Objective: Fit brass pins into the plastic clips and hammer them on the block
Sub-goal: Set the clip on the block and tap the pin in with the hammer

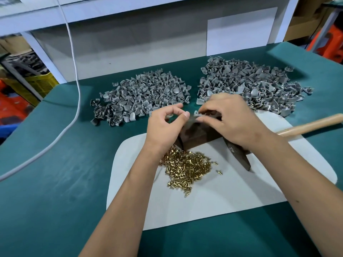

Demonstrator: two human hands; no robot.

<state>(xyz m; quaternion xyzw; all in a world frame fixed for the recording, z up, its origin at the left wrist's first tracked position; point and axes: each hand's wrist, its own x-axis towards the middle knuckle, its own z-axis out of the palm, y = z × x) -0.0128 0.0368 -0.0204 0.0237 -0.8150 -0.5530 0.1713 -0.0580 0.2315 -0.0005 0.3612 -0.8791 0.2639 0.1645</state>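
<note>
Brass pins (187, 166) lie nearest; right hand (228, 117) pinches clip (196, 113) on block (200, 134), left hand (165, 125) loosely curled, empty. Pin fitting comes next.

Two heaps of grey plastic clips (143, 95) lie on the tabletop (55, 182), one heap of brass pins (187, 167), one block (196, 134), one hammer (289, 130), one white mat (222, 197), one cable (74, 71).

bright even light, soft wide-angle edges
</note>
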